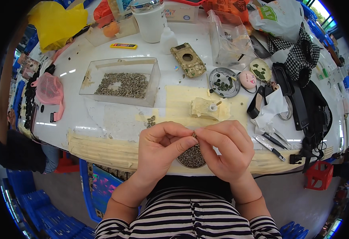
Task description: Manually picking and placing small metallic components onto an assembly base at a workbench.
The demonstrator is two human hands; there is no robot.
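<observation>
"White worktop, crowded toward the far side. What's around it?"

"Grey floor below, a red stool at the right, blue crates at the lower left, and another person at the left rim."

"And the near edge?"

"Beige strips run along it. A round dish of small metallic parts sits there, just in front of the striped shirt."

"Where are the hands?"

"Above the dish. The left hand and right hand meet, each grip pinched closed on a tiny piece between the fingertips."

"Any room to move?"

"White surface shows left of them, between the clear box of parts and the near strips. On the right it's tighter: a utility knife and tweezers lie near the edge."

"What's hard to see?"

"The piece is mostly covered by fingers, so its shape is unclear. The hands hide both sides of the dish, and the fisheye's dark rim cuts off the other person."
</observation>
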